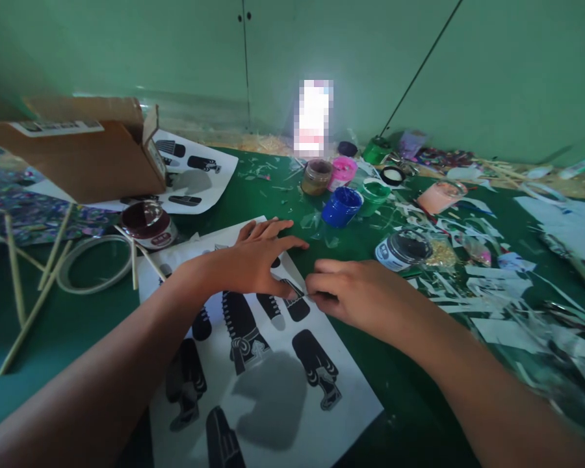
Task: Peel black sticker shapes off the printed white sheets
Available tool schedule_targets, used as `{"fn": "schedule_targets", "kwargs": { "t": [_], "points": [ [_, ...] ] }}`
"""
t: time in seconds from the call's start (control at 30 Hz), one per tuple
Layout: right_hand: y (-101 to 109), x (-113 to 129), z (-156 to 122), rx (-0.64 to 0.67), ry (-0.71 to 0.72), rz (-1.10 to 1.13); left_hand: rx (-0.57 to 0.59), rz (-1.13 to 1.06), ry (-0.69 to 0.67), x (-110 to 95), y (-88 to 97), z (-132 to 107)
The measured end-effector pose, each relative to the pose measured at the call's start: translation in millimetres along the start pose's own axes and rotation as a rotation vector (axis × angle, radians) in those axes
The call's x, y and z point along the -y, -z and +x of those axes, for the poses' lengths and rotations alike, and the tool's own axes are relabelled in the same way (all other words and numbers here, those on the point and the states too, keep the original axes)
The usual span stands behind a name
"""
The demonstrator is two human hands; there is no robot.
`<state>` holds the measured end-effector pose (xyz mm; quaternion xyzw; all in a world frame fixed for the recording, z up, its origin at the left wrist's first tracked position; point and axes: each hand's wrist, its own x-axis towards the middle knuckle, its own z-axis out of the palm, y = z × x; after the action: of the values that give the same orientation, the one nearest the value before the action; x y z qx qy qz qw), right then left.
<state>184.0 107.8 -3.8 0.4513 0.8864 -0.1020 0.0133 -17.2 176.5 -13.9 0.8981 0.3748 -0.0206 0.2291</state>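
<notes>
A white printed sheet [273, 390] with black and grey figure shapes lies on the green table [78, 325] in front of me. My left hand [251, 260] rests palm down on the sheet's upper part, fingers stretched out flat. My right hand [355, 292] is at the sheet's right edge, fingers curled and pinched at a small spot beside my left thumb; what it pinches is too small to make out.
Open paint pots stand behind the hands: blue [341, 207], green [373, 195], pink [343, 172], brown [316, 177]. A dark red jar [149, 224], a tape ring [95, 263] and wooden sticks [34, 305] lie left. A cardboard box [82, 153] sits at back left. Paper scraps [472, 286] cover the right.
</notes>
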Motion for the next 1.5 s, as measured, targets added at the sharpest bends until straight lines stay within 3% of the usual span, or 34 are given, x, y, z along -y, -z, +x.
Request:
{"fn": "schedule_targets", "kwargs": {
  "t": [0.53, 0.77, 1.03, 1.5],
  "points": [
    [4, -6, -3, -0.007, -0.031, 0.089, -0.009, -0.016, -0.007, 4, -0.8, 0],
    [7, -5, -1, -0.118, -0.204, 0.113, -0.088, 0.026, 0.031, 4, -5.1, 1],
    [-3, 1, 7, -0.155, -0.315, 0.181, -0.145, 0.030, 0.190, 1, -19.0, 3],
    [-11, 8, 11, -0.206, -0.380, 0.129, -0.136, 0.022, 0.210, -1, -17.5, 5]
  ]
}}
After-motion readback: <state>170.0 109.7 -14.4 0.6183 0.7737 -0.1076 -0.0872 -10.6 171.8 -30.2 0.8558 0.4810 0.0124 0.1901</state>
